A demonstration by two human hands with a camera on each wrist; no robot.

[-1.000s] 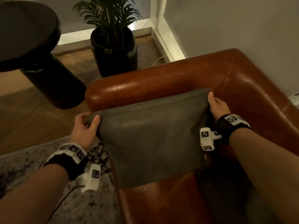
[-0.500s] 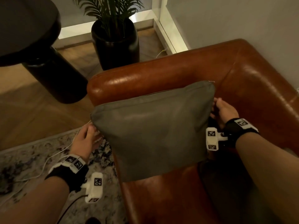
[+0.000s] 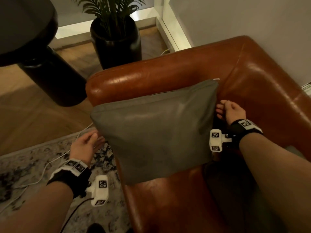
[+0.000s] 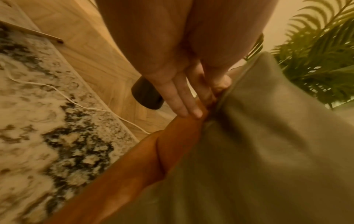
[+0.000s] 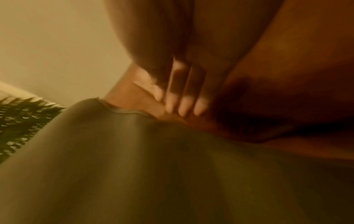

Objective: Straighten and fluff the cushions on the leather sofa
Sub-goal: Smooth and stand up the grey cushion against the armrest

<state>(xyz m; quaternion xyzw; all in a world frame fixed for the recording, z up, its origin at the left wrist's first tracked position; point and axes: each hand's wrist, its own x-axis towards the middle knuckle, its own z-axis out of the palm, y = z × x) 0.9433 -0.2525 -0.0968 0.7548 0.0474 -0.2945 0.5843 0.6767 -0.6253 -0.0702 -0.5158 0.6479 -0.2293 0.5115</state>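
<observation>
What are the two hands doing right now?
Left hand: open, fingers straight beside the grey cushion, holding nothing.
Right hand: open, holding nothing.

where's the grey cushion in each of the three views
Head: the grey cushion fills the centre, propped against the sofa arm.
Left wrist: grey cushion covers the lower right.
Right wrist: grey cushion fills the lower half, blurred.
Shared landmark: brown leather sofa.

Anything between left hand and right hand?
Head view: the grey cushion sits between the left hand and right hand, propped on the leather sofa armrest.
</observation>
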